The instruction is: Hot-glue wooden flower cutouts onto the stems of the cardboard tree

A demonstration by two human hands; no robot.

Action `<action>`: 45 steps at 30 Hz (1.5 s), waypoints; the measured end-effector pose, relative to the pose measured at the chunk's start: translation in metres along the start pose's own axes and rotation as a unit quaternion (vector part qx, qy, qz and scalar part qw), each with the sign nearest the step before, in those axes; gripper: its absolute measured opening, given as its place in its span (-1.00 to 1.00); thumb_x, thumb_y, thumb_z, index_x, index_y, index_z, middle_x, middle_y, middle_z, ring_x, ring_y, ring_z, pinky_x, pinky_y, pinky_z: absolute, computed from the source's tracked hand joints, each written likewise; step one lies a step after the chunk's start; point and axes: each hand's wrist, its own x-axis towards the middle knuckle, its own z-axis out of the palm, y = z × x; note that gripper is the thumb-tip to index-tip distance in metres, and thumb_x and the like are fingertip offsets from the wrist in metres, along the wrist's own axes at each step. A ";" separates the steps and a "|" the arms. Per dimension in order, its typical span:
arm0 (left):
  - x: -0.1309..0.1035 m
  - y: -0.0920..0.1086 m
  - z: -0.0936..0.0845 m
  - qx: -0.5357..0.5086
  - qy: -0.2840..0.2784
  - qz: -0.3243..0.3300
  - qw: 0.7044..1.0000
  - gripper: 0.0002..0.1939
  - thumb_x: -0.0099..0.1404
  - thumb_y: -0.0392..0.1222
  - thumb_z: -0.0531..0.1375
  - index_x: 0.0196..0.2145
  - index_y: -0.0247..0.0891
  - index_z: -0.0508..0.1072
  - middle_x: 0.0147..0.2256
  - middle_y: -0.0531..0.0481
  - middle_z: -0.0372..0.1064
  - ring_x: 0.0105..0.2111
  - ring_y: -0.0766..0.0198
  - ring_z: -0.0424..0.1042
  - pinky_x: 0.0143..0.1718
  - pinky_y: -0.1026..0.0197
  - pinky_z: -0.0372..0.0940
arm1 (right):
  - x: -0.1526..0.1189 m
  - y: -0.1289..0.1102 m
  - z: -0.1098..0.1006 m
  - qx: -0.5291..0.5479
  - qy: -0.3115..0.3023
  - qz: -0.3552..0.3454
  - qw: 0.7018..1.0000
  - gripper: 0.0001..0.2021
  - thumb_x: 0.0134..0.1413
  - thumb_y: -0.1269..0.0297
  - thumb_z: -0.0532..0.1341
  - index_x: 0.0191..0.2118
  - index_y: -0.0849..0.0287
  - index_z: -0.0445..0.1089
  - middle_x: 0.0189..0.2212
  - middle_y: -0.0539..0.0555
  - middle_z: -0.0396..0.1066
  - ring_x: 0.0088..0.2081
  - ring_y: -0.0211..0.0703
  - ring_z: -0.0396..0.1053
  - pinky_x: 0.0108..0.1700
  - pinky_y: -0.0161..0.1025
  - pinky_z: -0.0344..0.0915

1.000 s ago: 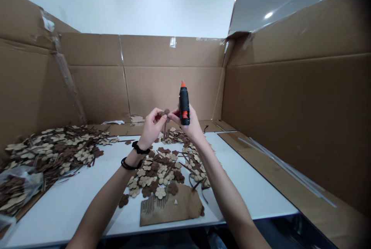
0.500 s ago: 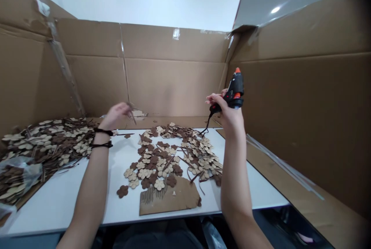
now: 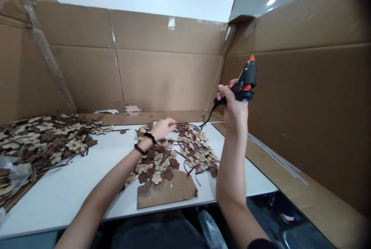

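My right hand (image 3: 233,102) grips a black and orange hot glue gun (image 3: 246,77) by its handle, raised over the table's right side with the orange nozzle pointing up. Its black cord (image 3: 209,116) hangs down toward the table. At the far end of the flower pieces my left hand (image 3: 164,127), black bands round its wrist, reaches down with fingers drawn together. Whatever is between those fingertips is too small to make out. Beige and brown flower cutouts (image 3: 199,152) and thin brown strips lie around and below this hand, partly hidden by the forearm.
A large heap of flower cutouts and strips (image 3: 43,141) covers the left side, with a clear plastic bag (image 3: 19,175) at its front. Near the front edge of the white table (image 3: 84,175) lies a cardboard piece (image 3: 174,191). Cardboard walls (image 3: 168,75) enclose the table.
My left hand has moved right from beside the left heap to the far end of the middle flower pieces. My right hand has lifted the glue gun slightly up and right.
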 end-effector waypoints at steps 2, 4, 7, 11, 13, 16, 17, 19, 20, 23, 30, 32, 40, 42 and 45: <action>0.005 0.013 0.047 0.051 -0.039 0.001 0.998 -0.76 0.17 -0.15 0.24 -0.22 -0.32 0.50 -0.30 -0.15 0.49 -0.20 0.09 0.46 -0.09 0.09 0.30 | 0.000 -0.002 -0.001 -0.012 0.002 0.003 1.000 -0.70 -0.15 0.31 0.30 -0.32 0.07 0.14 -0.56 -0.16 0.11 -0.56 -0.38 0.18 -0.42 -0.31 0.20; 0.012 0.016 0.079 0.088 -0.062 -0.007 0.994 -0.79 0.16 -0.17 0.27 -0.29 -0.38 0.49 -0.28 -0.18 0.47 -0.16 0.07 0.45 -0.05 0.02 0.30 | 0.001 -0.003 -0.001 -0.031 0.001 0.002 1.000 -0.70 -0.11 0.27 0.29 -0.29 0.06 0.13 -0.55 -0.16 0.16 -0.53 -0.35 0.24 -0.37 -0.30 0.23; 0.023 0.012 0.094 0.108 -0.066 -0.016 0.992 -0.77 0.28 -0.13 0.19 -0.23 -0.39 0.45 -0.21 -0.11 0.44 -0.16 0.18 0.43 -0.05 -0.01 0.32 | 0.002 -0.006 -0.001 -0.067 -0.008 -0.003 0.998 -0.70 -0.02 0.13 0.26 -0.26 0.07 0.13 -0.55 -0.13 0.23 -0.48 -0.31 0.31 -0.31 -0.26 0.27; 0.029 0.007 0.071 0.072 -0.024 0.004 0.997 -0.78 0.36 -0.23 0.05 -0.28 -0.36 0.47 -0.29 -0.11 0.49 -0.22 0.22 0.47 -0.07 0.10 0.32 | 0.001 -0.012 0.000 -0.102 -0.037 -0.009 0.994 -0.65 0.03 -0.09 0.17 -0.40 0.08 0.12 -0.63 -0.11 0.17 -0.53 -0.30 0.24 -0.33 -0.25 0.27; 0.026 0.008 0.048 0.037 0.005 0.026 0.999 -0.72 0.38 -0.24 -0.03 -0.20 -0.32 0.46 -0.24 -0.11 0.50 -0.19 0.25 0.47 -0.10 0.22 0.32 | -0.002 -0.017 0.001 -0.127 -0.085 0.012 0.988 -0.58 0.03 -0.17 0.14 -0.49 0.09 0.11 -0.65 -0.08 0.14 -0.55 -0.30 0.20 -0.37 -0.27 0.25; 0.015 0.014 0.008 -0.023 0.050 0.054 0.997 -0.66 0.41 -0.14 -0.11 -0.07 -0.29 0.39 -0.11 -0.11 0.46 -0.16 0.29 0.47 -0.24 0.32 0.36 | -0.006 -0.022 0.004 -0.155 -0.171 0.059 0.971 -0.50 0.00 -0.27 0.09 -0.52 0.12 0.16 -0.63 -0.03 0.20 -0.54 -0.30 0.20 -0.43 -0.29 0.20; 0.010 0.017 -0.006 -0.065 0.068 0.063 0.994 -0.66 0.39 -0.11 -0.08 -0.09 -0.30 0.39 -0.11 -0.12 0.46 -0.18 0.27 0.47 -0.31 0.33 0.37 | -0.008 -0.021 0.005 -0.158 -0.194 0.066 0.966 -0.49 0.00 -0.28 0.07 -0.50 0.13 0.20 -0.60 -0.01 0.25 -0.51 -0.27 0.23 -0.42 -0.29 0.21; -0.002 0.024 -0.032 -0.179 0.108 0.084 0.974 -0.70 0.32 -0.07 0.04 -0.14 -0.32 0.40 -0.16 -0.13 0.46 -0.24 0.25 0.47 -0.40 0.33 0.36 | -0.010 -0.018 0.010 -0.154 -0.232 0.066 0.958 -0.48 0.00 -0.29 0.06 -0.44 0.15 0.27 -0.48 0.06 0.34 -0.39 -0.21 0.31 -0.33 -0.27 0.25; -0.007 0.027 -0.043 -0.239 0.129 0.093 0.958 -0.70 0.27 -0.08 0.11 -0.14 -0.33 0.41 -0.20 -0.12 0.47 -0.28 0.26 0.47 -0.42 0.33 0.36 | -0.011 -0.015 0.013 -0.144 -0.251 0.066 0.955 -0.49 0.01 -0.27 0.07 -0.42 0.16 0.30 -0.43 0.08 0.36 -0.34 -0.18 0.33 -0.28 -0.25 0.26; -0.023 0.037 -0.072 -0.343 0.174 0.085 0.919 -0.56 0.19 -0.11 0.21 0.00 -0.31 0.36 -0.31 -0.05 0.49 -0.44 0.34 0.44 -0.40 0.31 0.37 | -0.014 -0.002 0.022 -0.104 -0.306 0.078 0.943 -0.53 0.01 -0.21 0.13 -0.39 0.18 0.33 -0.39 0.09 0.36 -0.32 -0.17 0.31 -0.23 -0.23 0.26; -0.046 0.049 -0.104 -0.381 0.217 0.020 0.898 -0.65 0.11 -0.08 0.28 -0.18 -0.36 0.54 -0.28 -0.12 0.53 -0.43 0.33 0.42 -0.44 0.32 0.36 | -0.021 0.015 0.033 -0.062 -0.427 0.128 0.893 -0.44 -0.04 -0.29 0.10 -0.36 0.20 0.42 -0.38 0.15 0.44 -0.35 -0.12 0.35 -0.21 -0.18 0.29; -0.050 0.051 -0.109 -0.385 0.209 0.020 0.899 -0.67 0.12 -0.10 0.28 -0.19 -0.34 0.54 -0.26 -0.13 0.53 -0.42 0.34 0.42 -0.43 0.33 0.35 | -0.024 0.016 0.036 -0.072 -0.415 0.127 0.898 -0.41 0.02 -0.31 0.01 -0.44 0.19 0.41 -0.43 0.14 0.44 -0.37 -0.12 0.35 -0.22 -0.19 0.29; -0.062 0.063 -0.116 -0.366 0.199 0.023 0.909 -0.72 0.15 -0.15 0.25 -0.19 -0.30 0.55 -0.37 -0.07 0.52 -0.48 0.40 0.36 -0.44 0.34 0.30 | -0.027 0.021 0.045 -0.103 -0.350 0.144 0.920 -0.38 0.07 -0.29 -0.05 -0.60 0.17 0.35 -0.60 0.08 0.38 -0.48 -0.18 0.33 -0.25 -0.24 0.27; -0.064 0.067 -0.116 -0.354 0.203 0.032 0.912 -0.74 0.15 -0.15 0.25 -0.20 -0.28 0.56 -0.35 -0.07 0.53 -0.47 0.38 0.38 -0.44 0.32 0.31 | -0.026 0.021 0.044 -0.097 -0.347 0.148 0.921 -0.39 0.08 -0.28 -0.04 -0.60 0.17 0.34 -0.62 0.07 0.36 -0.50 -0.19 0.32 -0.27 -0.23 0.26; -0.065 0.069 -0.114 -0.338 0.212 0.048 0.916 -0.75 0.17 -0.14 0.23 -0.22 -0.27 0.56 -0.32 -0.07 0.54 -0.44 0.35 0.41 -0.42 0.30 0.34 | -0.026 0.021 0.042 -0.101 -0.341 0.148 0.923 -0.40 0.08 -0.27 -0.03 -0.61 0.17 0.33 -0.62 0.06 0.35 -0.51 -0.20 0.30 -0.27 -0.24 0.24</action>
